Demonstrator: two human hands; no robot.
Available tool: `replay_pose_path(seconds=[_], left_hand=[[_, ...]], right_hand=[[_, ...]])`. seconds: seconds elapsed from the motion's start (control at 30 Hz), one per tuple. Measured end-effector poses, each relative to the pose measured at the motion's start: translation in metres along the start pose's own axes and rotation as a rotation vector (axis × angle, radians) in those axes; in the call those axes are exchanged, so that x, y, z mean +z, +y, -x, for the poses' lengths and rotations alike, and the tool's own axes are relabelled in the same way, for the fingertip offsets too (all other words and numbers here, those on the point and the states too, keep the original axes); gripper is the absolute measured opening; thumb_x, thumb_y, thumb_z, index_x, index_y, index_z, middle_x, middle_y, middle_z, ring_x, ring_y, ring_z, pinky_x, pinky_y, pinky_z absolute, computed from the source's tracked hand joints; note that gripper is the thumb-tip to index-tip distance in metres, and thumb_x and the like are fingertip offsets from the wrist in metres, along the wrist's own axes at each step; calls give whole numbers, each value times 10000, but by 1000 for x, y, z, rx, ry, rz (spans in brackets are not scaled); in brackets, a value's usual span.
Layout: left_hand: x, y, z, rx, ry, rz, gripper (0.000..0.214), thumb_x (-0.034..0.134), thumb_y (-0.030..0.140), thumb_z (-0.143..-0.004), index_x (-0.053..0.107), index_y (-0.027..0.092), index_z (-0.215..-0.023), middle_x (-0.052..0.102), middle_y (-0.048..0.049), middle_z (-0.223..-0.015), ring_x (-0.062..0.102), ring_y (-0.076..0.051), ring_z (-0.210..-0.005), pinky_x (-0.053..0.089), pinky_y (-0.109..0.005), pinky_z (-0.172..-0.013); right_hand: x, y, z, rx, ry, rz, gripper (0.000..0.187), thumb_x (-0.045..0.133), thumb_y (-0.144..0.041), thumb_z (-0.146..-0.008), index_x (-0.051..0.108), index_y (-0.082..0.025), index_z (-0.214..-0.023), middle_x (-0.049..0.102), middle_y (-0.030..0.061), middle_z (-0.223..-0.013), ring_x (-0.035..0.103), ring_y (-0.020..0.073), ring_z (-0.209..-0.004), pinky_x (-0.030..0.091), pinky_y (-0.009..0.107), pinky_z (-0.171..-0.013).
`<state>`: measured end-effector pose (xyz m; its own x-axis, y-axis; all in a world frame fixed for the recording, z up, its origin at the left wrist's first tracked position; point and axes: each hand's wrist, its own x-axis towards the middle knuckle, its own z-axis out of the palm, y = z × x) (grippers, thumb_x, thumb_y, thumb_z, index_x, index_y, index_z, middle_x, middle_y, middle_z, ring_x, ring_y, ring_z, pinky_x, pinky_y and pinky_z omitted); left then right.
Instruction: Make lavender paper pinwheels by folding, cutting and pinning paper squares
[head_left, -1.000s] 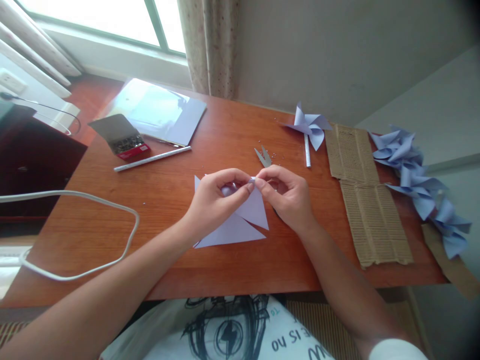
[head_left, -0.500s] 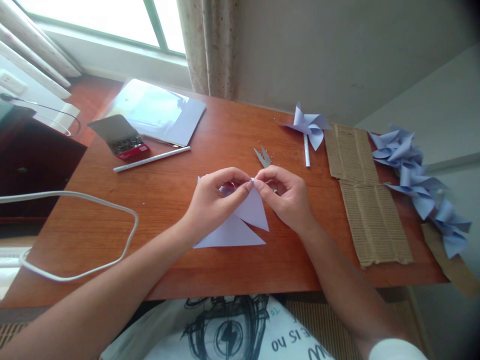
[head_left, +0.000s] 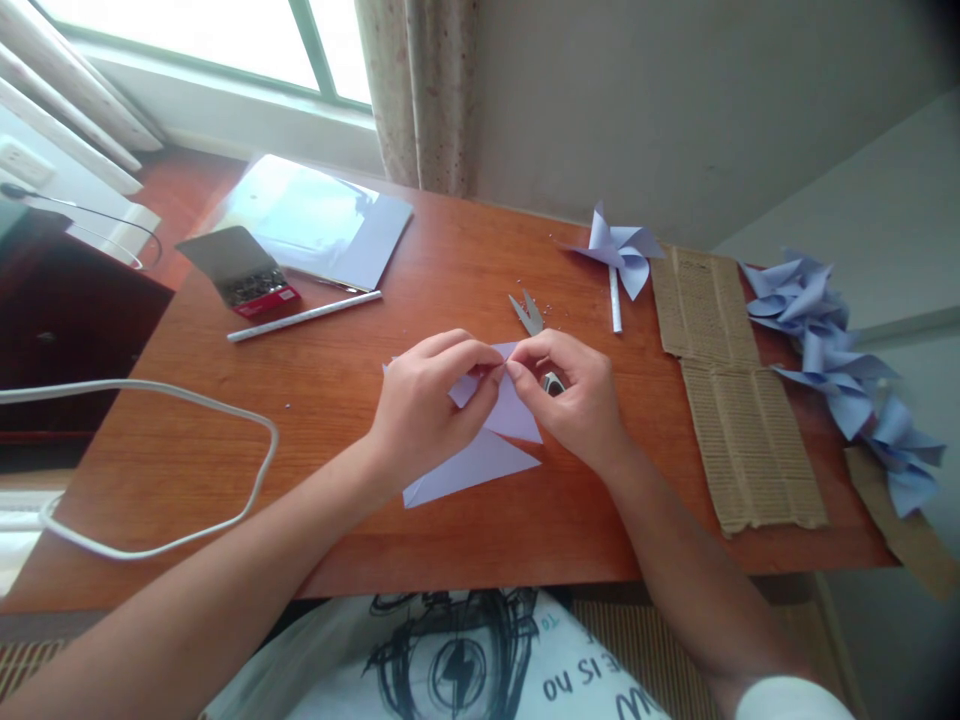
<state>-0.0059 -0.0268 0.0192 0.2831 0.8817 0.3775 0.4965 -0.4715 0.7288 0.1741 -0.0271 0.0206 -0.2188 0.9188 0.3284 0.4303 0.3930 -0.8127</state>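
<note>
A pale lilac cut paper square (head_left: 487, 455) lies on the wooden table (head_left: 360, 400) in front of me. My left hand (head_left: 427, 405) pinches one folded corner of it between thumb and fingers. My right hand (head_left: 574, 395) is closed too, its fingertips meeting the left ones at the same paper corner. Small scissors (head_left: 529, 312) lie just beyond my hands, their handles hidden behind the right hand.
A finished lilac pinwheel (head_left: 619, 250) on a white stick lies at the back. Corrugated cardboard strips (head_left: 731, 400) and a heap of pinwheels (head_left: 847, 370) fill the right side. A pin box (head_left: 251, 280), white stick (head_left: 304, 316), paper sheets (head_left: 315, 220) and white cable (head_left: 150, 470) sit left.
The paper has turned slightly anticlockwise on the table, and another corner flap has come up toward the middle between my fingertips. Both hands stayed in place.
</note>
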Motion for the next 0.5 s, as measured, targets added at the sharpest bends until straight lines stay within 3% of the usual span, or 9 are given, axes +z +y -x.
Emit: replay_pose_path(seconds=[0.23,0.5], left_hand=[[3,-3,3,77,-3,-127,142,557,207,-909,695,199,-876,715,-44,-842,634,-161,-746,484,-278,-704],[2,-1,0,-46,11,34,97,601,188,-881,690,189,-842,690,-18,-778,609,-130,-686,462,-245,-646]], right_hand=[[1,4,3,-210,36,294,134,582,-139,-892,601,-255,-829,631,18,-757,588,191,-753,487,345,-738],[3,4,4,-220,56,263,110,590,-164,-922,617,-260,-875,647,31,-790,605,197,-771,502,351,-743]])
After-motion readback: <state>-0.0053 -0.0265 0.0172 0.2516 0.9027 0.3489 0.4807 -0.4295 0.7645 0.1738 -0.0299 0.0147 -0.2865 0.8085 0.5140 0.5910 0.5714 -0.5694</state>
